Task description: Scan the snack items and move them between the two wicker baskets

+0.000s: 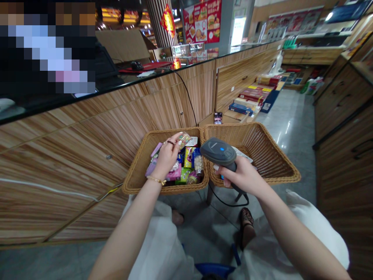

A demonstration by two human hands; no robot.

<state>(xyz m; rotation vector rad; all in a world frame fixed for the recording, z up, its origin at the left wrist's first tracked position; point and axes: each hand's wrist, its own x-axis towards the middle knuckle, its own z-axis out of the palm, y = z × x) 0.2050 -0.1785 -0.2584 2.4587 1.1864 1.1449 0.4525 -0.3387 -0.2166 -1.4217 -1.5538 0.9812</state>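
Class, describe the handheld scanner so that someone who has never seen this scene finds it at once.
By the wood-grain counter stand a left wicker basket and a right wicker basket. Over the right one's left part, the person's right hand grips the scanner. Its dark grey body and glowing blue light set it apart from the colourful packets in the left basket.

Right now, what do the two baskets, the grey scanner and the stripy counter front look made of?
Left basket and right basket: wicker or plastic imitation, with textured, woven tan strands. Scanner: probably hard plastic, smooth and grey with a soft shine. Counter front: wood or wood-look board, flat with streaky grain.
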